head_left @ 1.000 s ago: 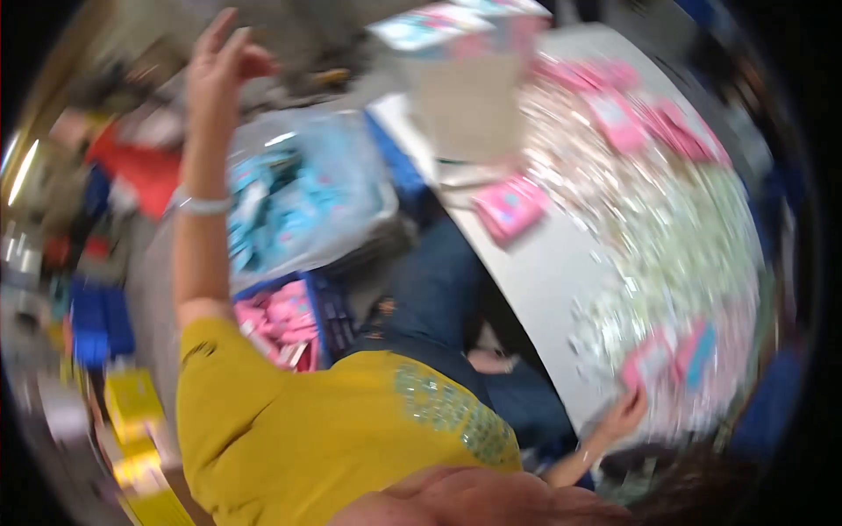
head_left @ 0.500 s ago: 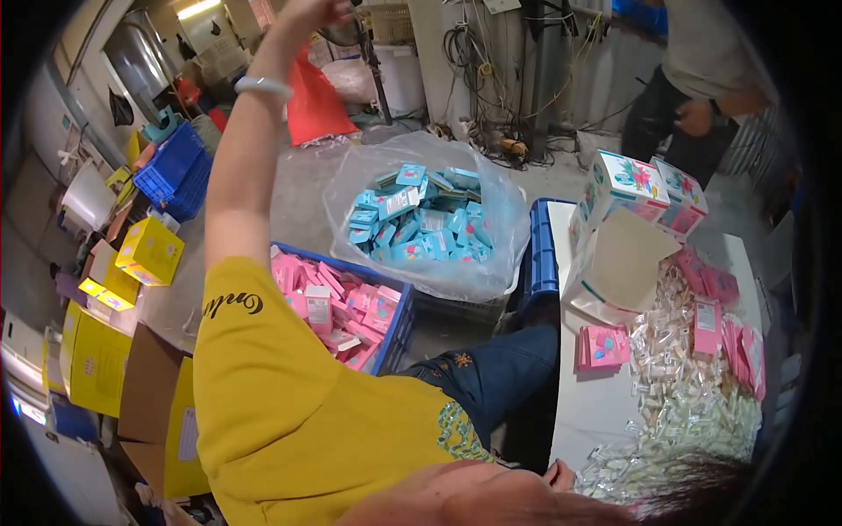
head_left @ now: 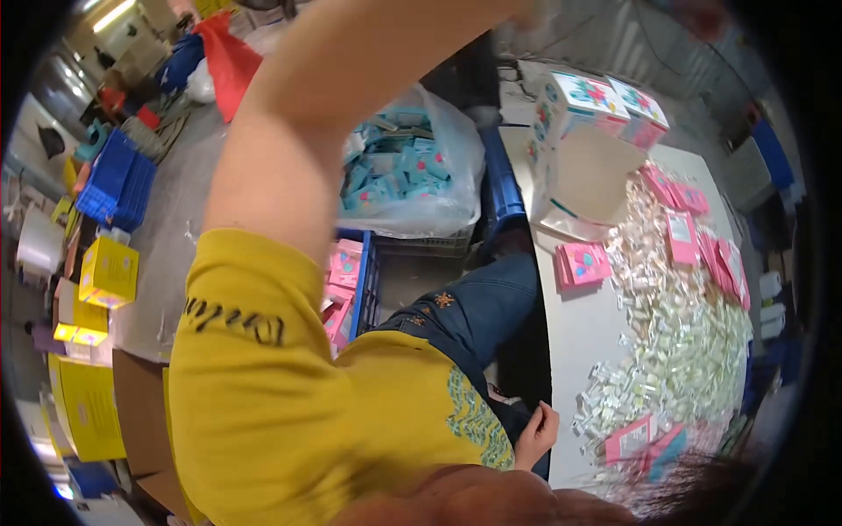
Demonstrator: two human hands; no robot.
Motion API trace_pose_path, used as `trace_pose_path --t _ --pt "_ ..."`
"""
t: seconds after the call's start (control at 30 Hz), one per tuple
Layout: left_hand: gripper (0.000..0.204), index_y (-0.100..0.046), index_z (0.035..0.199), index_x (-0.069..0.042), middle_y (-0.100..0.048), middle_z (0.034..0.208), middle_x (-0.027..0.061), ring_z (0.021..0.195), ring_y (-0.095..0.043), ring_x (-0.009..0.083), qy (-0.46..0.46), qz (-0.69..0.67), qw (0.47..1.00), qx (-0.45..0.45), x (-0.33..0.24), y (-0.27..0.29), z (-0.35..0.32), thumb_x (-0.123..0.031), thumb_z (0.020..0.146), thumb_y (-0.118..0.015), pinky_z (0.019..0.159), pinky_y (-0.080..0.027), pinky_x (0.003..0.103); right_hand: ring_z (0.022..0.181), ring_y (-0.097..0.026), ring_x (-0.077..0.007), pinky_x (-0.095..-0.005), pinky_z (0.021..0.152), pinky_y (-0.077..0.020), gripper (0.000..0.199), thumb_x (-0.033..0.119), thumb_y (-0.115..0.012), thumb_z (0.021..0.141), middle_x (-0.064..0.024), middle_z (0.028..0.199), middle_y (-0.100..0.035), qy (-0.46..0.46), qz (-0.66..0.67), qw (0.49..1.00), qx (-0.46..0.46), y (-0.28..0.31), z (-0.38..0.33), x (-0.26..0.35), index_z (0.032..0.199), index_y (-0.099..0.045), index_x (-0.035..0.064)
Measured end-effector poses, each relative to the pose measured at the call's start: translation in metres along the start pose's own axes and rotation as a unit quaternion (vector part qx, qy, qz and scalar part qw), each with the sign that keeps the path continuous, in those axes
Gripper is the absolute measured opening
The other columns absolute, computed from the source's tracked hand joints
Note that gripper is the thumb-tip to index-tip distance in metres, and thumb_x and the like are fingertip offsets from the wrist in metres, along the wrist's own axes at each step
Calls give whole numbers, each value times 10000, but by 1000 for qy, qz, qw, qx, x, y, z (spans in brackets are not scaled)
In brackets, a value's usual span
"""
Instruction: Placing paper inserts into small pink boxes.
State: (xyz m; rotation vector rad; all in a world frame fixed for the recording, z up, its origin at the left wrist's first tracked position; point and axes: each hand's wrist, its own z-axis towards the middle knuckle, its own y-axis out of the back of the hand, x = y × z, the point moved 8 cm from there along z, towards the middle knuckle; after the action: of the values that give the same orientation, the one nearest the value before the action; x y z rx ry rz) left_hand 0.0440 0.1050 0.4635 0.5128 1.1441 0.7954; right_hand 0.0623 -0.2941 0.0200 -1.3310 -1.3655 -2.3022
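My left arm (head_left: 272, 167) is raised across the upper middle of the view, bare below a yellow sleeve. My left hand (head_left: 524, 13) is at the top edge, smeared by motion and partly cut off. My right hand (head_left: 539, 430) lies low by my lap at the white table's near edge, fingers curled together, nothing visible in them. Right of it on the table (head_left: 561, 351) spreads a heap of small clear-wrapped sachets (head_left: 693, 351). A small pile of pink packets (head_left: 582, 263) lies at the heap's left; a pink packet (head_left: 630, 438) rests on its near side.
An open carton (head_left: 588, 184) and printed boxes (head_left: 592, 96) stand at the table's far end. Left of the table are a plastic-lined bin of blue packets (head_left: 399, 167) and a blue crate (head_left: 367, 280) of pink packets. Yellow cartons (head_left: 110, 272) stand far left.
My left arm has swung right across the top of the view. More of my right hand shows beside my lap. The view has turned, and the boxes and bin appear further left.
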Motion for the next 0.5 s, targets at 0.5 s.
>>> trace_pose_path --t 0.5 --pt "511 -396 1400 -79 -638 883 98 704 -649 164 387 -598 701 46 143 -432 -337 -343 978 -513 578 -535 264 868 -604 -343 -409 752 -497 184 142 -600 859 -141 945 -617 68 -55 961 261 -85 18 -32 1019 -616 51"
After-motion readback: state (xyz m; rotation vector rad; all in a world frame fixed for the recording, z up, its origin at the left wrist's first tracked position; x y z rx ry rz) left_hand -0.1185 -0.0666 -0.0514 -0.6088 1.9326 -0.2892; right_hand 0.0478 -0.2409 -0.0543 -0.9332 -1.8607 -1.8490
